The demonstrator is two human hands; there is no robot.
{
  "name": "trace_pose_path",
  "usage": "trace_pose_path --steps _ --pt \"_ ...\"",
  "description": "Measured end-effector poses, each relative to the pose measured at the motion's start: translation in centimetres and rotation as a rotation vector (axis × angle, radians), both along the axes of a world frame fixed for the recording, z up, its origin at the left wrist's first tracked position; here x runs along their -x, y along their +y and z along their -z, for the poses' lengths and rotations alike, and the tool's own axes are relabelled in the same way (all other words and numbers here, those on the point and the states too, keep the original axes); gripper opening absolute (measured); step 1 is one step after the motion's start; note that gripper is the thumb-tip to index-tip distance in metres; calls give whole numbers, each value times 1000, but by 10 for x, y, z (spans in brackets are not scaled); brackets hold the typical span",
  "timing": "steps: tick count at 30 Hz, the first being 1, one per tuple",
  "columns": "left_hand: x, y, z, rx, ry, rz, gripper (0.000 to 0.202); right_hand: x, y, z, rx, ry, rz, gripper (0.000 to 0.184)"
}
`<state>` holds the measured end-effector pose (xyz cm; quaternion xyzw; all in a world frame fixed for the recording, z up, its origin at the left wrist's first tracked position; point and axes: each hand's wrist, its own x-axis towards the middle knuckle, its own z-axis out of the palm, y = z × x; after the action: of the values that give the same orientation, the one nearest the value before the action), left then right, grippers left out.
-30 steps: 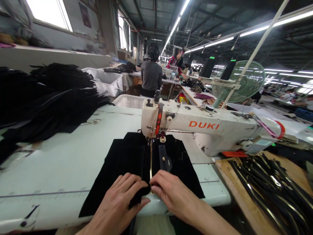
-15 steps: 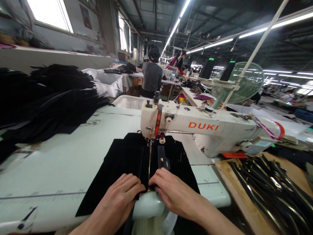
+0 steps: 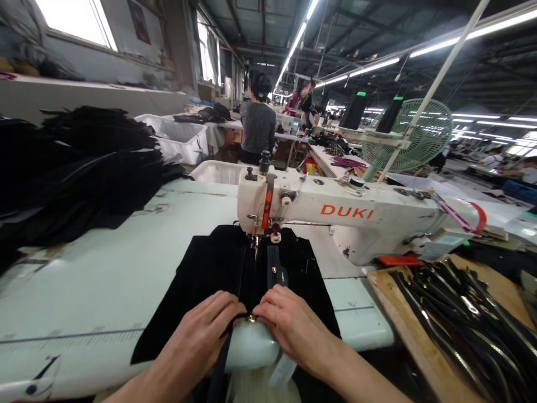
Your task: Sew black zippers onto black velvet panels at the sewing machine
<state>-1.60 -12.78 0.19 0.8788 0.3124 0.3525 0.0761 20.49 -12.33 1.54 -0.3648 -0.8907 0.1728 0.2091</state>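
A black fabric piece (image 3: 210, 268) lies flat under the head of the white sewing machine (image 3: 302, 196). My left hand (image 3: 203, 324) is closed on its near edge, left of the middle strip. Across from it, my right hand (image 3: 296, 322) pinches the same edge, thumb tucked beneath. Between my fingertips sits a gold zipper slider (image 3: 251, 319), close to the rounded table edge. Short gold teeth show just below the needle; further down the strip looks black. A dark patch (image 3: 274, 266) with a small gold fitting lies on the fabric right of the strip.
At left rises a pile of black cut pieces (image 3: 84, 168). A wooden board (image 3: 386, 280) at right carries black zippers (image 3: 453, 313). Behind the machine stand a white bin (image 3: 218, 172), thread cones (image 3: 353, 112) and a green fan (image 3: 409, 134). A co-worker (image 3: 258, 120) sits ahead.
The gold teeth line that ran from needle to slider is now mostly covered by black. Both hands have shifted slightly left and up in view, and the slider shows more plainly between them.
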Motion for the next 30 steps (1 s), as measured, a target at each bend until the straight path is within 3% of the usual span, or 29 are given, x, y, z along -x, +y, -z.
trace_pose_path --steps 5,13,17,24,26,28,30 --pt "1 -3 4 -184 129 -70 34 2 -4 -3 41 -10 18 17" --pt "-8 7 7 -277 77 -101 21 7 2 -8 130 83 23 12" --pt "-7 7 9 -287 40 -86 19 7 -2 -2 55 66 7 12" --pt "-1 1 4 -143 82 55 18 6 -18 9 -185 -115 -27 13" --pt "6 -2 -1 -15 93 64 16 2 -23 5 -139 -99 -42 21" --pt "13 -6 -5 102 86 47 35 -1 -26 0 -50 -28 -26 27" --pt "15 -10 -6 126 57 21 49 -1 -29 -1 25 62 26 21"
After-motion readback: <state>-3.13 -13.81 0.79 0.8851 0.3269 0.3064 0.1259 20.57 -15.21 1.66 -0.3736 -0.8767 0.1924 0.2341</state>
